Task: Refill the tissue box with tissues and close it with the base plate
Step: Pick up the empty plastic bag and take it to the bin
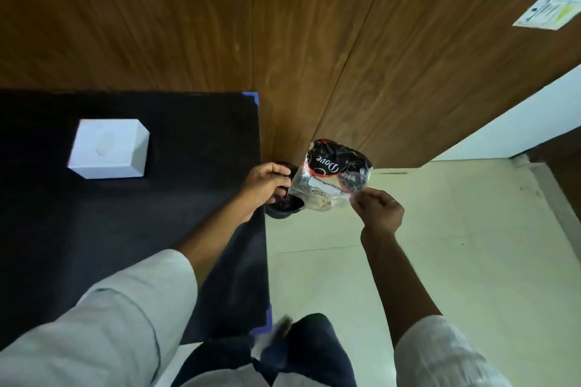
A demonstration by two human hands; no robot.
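Note:
A white tissue box (108, 148) stands on the black table (157, 229) at the far left, with an oval opening in its top face. To the right of the table, both hands hold up a crumpled plastic tissue wrapper (333, 174), clear with black and red print. My left hand (267, 184) grips its left edge. My right hand (379, 206) pinches its lower right corner. The wrapper hangs over a small dark round bin (283, 209) on the floor beside the table's corner. No base plate or loose tissues are in view.
A brown wood-panel wall (283, 25) rises behind the table, with a paper notice (548, 9) at the upper right. Pale floor tiles (456, 245) lie to the right of the table. My legs in dark trousers (298, 355) are at the bottom.

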